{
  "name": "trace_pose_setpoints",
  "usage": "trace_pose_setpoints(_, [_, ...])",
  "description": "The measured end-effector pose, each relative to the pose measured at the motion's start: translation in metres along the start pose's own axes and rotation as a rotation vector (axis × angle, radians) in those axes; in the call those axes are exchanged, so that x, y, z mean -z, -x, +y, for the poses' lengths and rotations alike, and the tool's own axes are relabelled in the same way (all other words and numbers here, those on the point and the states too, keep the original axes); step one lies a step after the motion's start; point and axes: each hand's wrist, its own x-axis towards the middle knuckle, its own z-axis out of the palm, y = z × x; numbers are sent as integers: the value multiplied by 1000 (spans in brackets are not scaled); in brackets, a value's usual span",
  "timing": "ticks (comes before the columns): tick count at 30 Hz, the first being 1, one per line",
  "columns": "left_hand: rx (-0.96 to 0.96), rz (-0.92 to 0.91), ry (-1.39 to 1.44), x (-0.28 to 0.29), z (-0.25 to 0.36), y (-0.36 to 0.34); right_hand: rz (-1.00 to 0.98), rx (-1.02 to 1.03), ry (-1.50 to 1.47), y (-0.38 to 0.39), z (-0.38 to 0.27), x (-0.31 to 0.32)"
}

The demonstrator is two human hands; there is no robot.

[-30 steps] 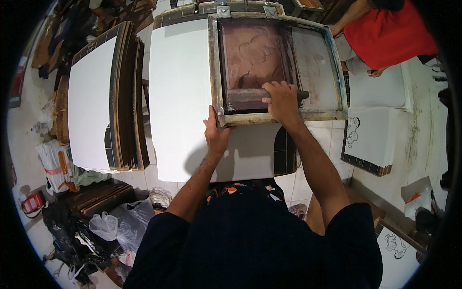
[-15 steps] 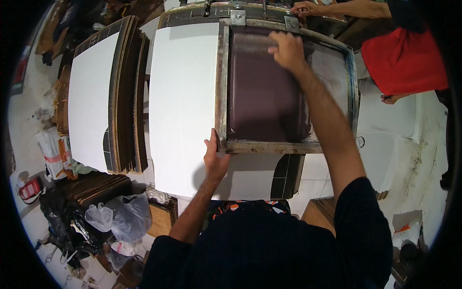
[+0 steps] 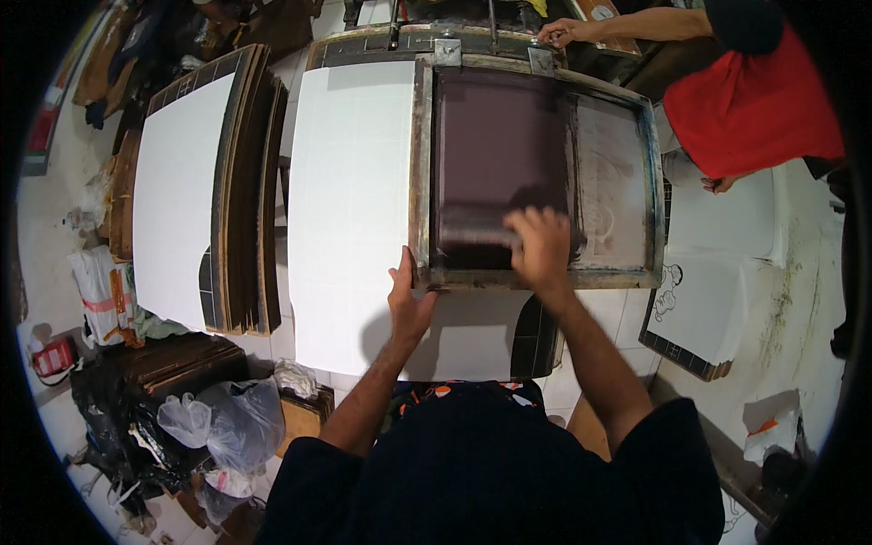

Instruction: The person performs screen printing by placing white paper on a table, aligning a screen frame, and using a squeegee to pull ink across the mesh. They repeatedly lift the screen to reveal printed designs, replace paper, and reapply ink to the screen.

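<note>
Left hand (image 3: 411, 304) is spread at the lower left corner of the frame (image 3: 420, 163), fingers along the side rail, thumb apart. The frame looks stiff and moderately heavy; its rails are the sound hold, its mesh (image 3: 504, 136) likely taut and easily damaged. The squeegee (image 3: 474, 229) lies across the lower part of the dark, wet-looking mesh; it is probably light, slippery where inked, and best taken by its upper bar. Right hand (image 3: 543, 247) curls over that bar, though motion blur obscures the exact finger contact.

Surface: a smooth white sheet (image 3: 350, 200) over a dark board (image 3: 531, 336), under the frame. Room, left to right: stacked boards (image 3: 245, 200), clear plastic bag (image 3: 241, 418), tiled floor (image 3: 627, 313), a co-worker's hand (image 3: 557, 33) near the frame's top, red cloth (image 3: 754, 109).
</note>
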Motion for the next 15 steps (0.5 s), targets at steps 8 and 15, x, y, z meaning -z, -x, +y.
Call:
trace_pose_setpoints(8, [-39,-11,342,36,76,-17,304,33,39,66,-57,49])
trace_pose_setpoints(15, [-400,97,518,106,177,-91,786,345,288,-54,-62,207])
